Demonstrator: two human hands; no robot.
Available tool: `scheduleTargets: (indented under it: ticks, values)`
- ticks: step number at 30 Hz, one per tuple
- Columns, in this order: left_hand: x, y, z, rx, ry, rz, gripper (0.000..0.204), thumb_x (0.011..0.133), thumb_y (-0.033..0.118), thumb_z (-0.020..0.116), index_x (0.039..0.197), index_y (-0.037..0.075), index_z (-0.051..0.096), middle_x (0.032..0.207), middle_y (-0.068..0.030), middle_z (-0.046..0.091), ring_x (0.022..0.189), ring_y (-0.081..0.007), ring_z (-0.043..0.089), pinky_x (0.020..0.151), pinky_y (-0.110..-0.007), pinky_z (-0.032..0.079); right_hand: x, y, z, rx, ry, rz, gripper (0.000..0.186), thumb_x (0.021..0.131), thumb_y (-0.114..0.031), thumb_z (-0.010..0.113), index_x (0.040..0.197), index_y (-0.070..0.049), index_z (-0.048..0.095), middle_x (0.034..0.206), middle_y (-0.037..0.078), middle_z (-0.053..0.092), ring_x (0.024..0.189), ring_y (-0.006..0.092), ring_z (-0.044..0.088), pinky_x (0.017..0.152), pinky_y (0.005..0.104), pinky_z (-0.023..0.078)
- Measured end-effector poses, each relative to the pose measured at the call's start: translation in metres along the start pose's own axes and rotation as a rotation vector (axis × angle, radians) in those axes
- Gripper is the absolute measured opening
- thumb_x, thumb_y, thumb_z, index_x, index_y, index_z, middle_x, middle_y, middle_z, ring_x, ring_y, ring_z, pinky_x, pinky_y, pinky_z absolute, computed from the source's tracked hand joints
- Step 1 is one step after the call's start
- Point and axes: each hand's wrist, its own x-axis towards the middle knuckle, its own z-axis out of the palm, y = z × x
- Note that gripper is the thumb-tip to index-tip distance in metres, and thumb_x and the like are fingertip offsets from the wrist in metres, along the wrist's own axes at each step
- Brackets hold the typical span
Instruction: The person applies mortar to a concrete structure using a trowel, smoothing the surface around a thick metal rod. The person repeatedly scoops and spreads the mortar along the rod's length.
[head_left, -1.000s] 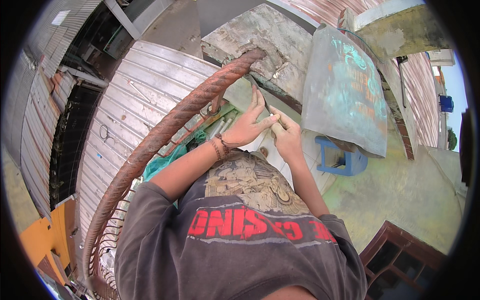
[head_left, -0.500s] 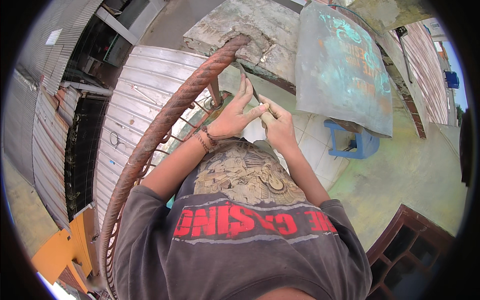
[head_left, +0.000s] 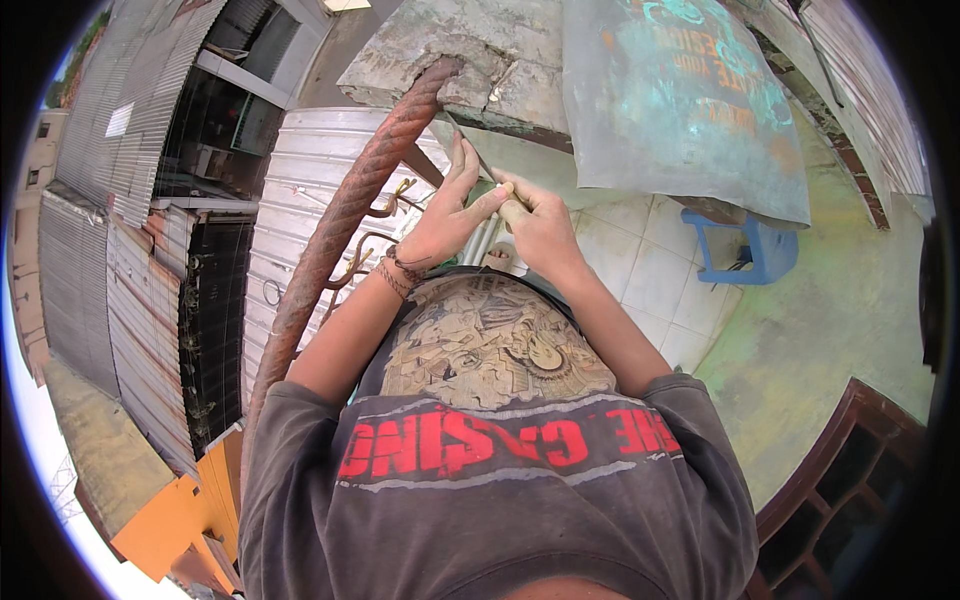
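I'm getting soft, even daylight with faint shadows; the sky (head_left: 42,435) glares white, and my fisheye bows the window frame (head_left: 822,450) near its black rim.

The dark T-shirt (head_left: 500,535) bears red lettering (head_left: 460,438) and a tan print (head_left: 470,350); braided bracelets (head_left: 398,279) circle the left wrist (head_left: 413,258).

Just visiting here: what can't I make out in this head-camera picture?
All in the head view:
- Near end of the thin dark strip: hidden by the right hand.
- Part of the blue stool: covered by the grey sheet.
- Lower stretch of the twisted rusty bar: behind the left sleeve.
- Brown window frame: cut off by the dark rim.
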Motion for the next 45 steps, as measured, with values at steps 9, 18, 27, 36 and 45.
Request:
scheduleTargets:
  ticks: [9, 18, 27, 36, 45]
  values:
    - [0.003, 0.015, 0.007, 0.013, -0.046, -0.109, 0.086, 0.100, 0.031, 0.053, 0.148, -0.014, -0.002, 0.157, -0.0327, -0.007, 0.149, -0.0318, -0.004, 0.118, -0.035, 0.017, -0.001, 0.013, -0.004, -0.018, 0.077, -0.108, 0.039, 0.091, -0.012, 0.051, 0.125, 0.002, 0.060, 0.101, 0.021, 0.071, 0.094, 0.0295, 0.069, 0.085, 0.0366, 0.051]
    - [0.001, -0.003, 0.000, -0.006, 0.007, -0.104, 0.083, 0.099, 0.027, 0.052, 0.151, -0.008, -0.003, 0.160, -0.0253, -0.005, 0.149, -0.0258, -0.004, 0.119, -0.034, 0.010, 0.011, 0.018, 0.017, 0.034, 0.105, -0.173, 0.035, 0.088, -0.011, 0.051, 0.118, -0.001, 0.065, 0.085, 0.023, 0.068, 0.083, 0.0308, 0.069, 0.074, 0.0398, 0.051]
    - [0.003, 0.012, -0.005, 0.015, -0.010, -0.151, 0.081, 0.099, 0.026, 0.051, 0.153, -0.005, -0.001, 0.161, -0.0221, -0.002, 0.149, -0.0240, -0.002, 0.119, -0.033, 0.009, 0.025, 0.024, 0.019, -0.028, 0.096, -0.197, 0.038, 0.086, -0.015, 0.051, 0.121, -0.005, 0.064, 0.085, 0.022, 0.069, 0.080, 0.0339, 0.068, 0.074, 0.0405, 0.052]
    - [0.005, 0.015, 0.008, -0.039, -0.099, -0.162, 0.092, 0.099, 0.034, 0.052, 0.149, -0.009, -0.012, 0.158, -0.0289, -0.011, 0.149, -0.0293, -0.007, 0.119, -0.035, 0.010, 0.004, 0.025, -0.008, -0.022, 0.086, -0.141, 0.037, 0.089, -0.012, 0.053, 0.123, -0.001, 0.063, 0.110, 0.021, 0.069, 0.099, 0.0290, 0.068, 0.087, 0.0338, 0.050]
    - [0.005, 0.000, 0.043, -0.183, -0.165, -0.077, 0.097, 0.099, 0.040, 0.052, 0.146, -0.012, -0.014, 0.155, -0.0307, -0.020, 0.146, -0.0339, -0.019, 0.120, -0.040, 0.002, -0.027, 0.019, -0.036, -0.043, 0.106, 0.011, 0.039, 0.089, -0.011, 0.055, 0.126, -0.002, 0.062, 0.114, 0.021, 0.068, 0.104, 0.0231, 0.066, 0.091, 0.0328, 0.049]
